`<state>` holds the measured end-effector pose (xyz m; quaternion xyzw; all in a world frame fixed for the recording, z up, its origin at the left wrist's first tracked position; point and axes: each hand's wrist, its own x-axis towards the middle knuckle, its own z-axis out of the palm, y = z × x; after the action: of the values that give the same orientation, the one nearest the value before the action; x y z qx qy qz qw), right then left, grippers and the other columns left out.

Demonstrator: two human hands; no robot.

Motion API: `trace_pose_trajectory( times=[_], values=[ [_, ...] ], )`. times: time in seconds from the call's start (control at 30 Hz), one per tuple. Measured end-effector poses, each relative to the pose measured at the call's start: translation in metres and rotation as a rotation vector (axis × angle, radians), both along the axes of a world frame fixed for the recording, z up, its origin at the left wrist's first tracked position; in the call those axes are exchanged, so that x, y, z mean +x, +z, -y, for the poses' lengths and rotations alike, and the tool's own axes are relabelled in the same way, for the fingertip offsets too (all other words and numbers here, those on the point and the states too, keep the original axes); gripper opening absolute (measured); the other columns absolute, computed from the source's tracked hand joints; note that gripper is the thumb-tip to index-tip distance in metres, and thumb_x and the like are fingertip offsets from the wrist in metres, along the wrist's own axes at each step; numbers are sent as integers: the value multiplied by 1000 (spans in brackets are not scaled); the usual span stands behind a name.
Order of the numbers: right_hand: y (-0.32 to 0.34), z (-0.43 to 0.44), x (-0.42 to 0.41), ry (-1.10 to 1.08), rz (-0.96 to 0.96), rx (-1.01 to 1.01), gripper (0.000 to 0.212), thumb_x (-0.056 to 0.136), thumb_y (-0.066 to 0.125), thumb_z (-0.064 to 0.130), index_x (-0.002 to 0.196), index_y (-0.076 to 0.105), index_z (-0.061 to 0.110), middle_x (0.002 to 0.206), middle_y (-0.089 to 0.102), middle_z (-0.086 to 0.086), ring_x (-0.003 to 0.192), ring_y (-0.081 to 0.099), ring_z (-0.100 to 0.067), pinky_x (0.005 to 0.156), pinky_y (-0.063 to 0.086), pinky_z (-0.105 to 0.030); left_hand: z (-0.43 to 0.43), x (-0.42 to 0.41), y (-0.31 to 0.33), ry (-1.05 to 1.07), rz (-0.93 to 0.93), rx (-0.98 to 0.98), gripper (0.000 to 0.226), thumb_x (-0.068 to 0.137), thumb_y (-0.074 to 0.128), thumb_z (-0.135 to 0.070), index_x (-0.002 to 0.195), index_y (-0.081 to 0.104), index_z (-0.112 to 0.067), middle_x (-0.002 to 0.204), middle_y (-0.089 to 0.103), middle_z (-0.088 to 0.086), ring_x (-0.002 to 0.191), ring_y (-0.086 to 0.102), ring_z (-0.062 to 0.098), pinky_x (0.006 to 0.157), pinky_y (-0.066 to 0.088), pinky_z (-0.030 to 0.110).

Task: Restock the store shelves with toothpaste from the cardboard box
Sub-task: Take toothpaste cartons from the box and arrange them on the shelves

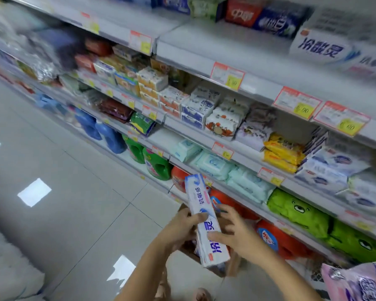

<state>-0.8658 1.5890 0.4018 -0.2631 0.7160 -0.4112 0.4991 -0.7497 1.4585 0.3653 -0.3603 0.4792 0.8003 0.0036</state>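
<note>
A long, slim toothpaste box (pixel 205 218), white shading to pale blue, is held at a tilt just above an open cardboard box (pixel 233 266) on the floor, low in front of store shelves. Bold blue characters on it read 冷酸灵, with smaller 抗敏感 higher up. The left hand (pixel 180 229) grips its side, fingers curled around it. The right hand (pixel 237 233) rests its thumb on the face, fingers spread wide beside it. A matching 冷酸灵 box (pixel 319 45) sits on the top shelf, near a red box (pixel 243 13) marked 中华.
</note>
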Motion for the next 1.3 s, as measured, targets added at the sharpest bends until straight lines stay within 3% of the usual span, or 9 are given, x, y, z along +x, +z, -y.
trace_pose_trajectory(
  times=[0.1, 0.23, 0.37, 0.67, 0.87, 0.97, 1.03, 1.1, 1.3],
  values=[
    [19, 12, -10, 85, -22, 37, 58, 68, 84, 25, 117, 54, 29, 103, 73, 4, 91, 71, -14, 84, 56, -42, 8, -1, 37, -159, -63, -213, 47, 76, 72, -36, 111, 61, -6, 101, 73, 12, 90, 70, 30, 78, 56, 40],
    [41, 21, -18, -13, 166, -62, 47, 74, 76, 10, 117, 58, 10, 99, 74, -2, 89, 71, -19, 71, 57, -30, 21, 0, 73, -133, -59, -258, 25, 93, 56, -38, 102, 58, -15, 91, 75, 4, 83, 72, 22, 75, 59, 36],
    [59, 27, -24, -19, 315, -167, 88, 45, 94, 34, 119, 56, 5, 111, 70, -11, 100, 68, -27, 77, 57, -36, 40, 2, 87, -84, -24, -145, 36, 95, 52, -35, 117, 57, -7, 110, 69, 17, 104, 65, 35, 95, 49, 52],
    [94, 45, -19, -18, 268, -263, 96, 42, 94, 40, 122, 53, 8, 114, 69, -13, 104, 66, -33, 87, 52, -55, 68, -1, 122, -56, -46, -189, 36, 97, 45, -37, 116, 53, -7, 109, 70, 15, 99, 68, 29, 93, 52, 48],
    [123, 59, -5, -128, 94, -315, 66, 58, 82, 36, 116, 57, 16, 107, 72, -2, 95, 70, -22, 85, 56, -45, 67, -16, 156, -98, -94, -290, 33, 99, 42, -38, 117, 51, -12, 93, 74, 9, 78, 72, 24, 59, 58, 32],
    [147, 63, -5, -139, -124, -323, 36, 76, 74, 34, 107, 60, 25, 100, 72, 7, 86, 71, -8, 74, 58, -27, 64, -27, 185, -142, -177, -406, 44, 87, 52, -50, 116, 52, -16, 97, 73, 9, 81, 72, 25, 60, 57, 32],
    [161, 65, -6, -186, -250, -341, 26, 83, 69, 32, 108, 61, 24, 99, 71, 8, 83, 70, -3, 71, 57, -24, 61, -33, 208, -202, -274, -530, 26, 88, 58, -38, 107, 58, -20, 88, 74, 5, 73, 71, 19, 59, 56, 29],
    [172, 66, -7, -246, -266, -395, 24, 87, 66, 29, 109, 62, 20, 101, 72, 4, 86, 70, -8, 77, 59, -33, 60, -41, 231, -230, -351, -597, 10, 89, 62, -25, 98, 59, -24, 76, 73, 0, 64, 69, 14, 55, 54, 26],
    [198, 54, -15, -303, -294, -447, 9, 94, 50, 39, 98, 57, 34, 102, 71, 8, 93, 68, -6, 86, 55, -38, 62, -73, 263, -354, -350, -697, 54, 71, 67, -45, 119, 53, -25, 92, 72, 7, 72, 70, 23, 62, 55, 34]
  ],
)
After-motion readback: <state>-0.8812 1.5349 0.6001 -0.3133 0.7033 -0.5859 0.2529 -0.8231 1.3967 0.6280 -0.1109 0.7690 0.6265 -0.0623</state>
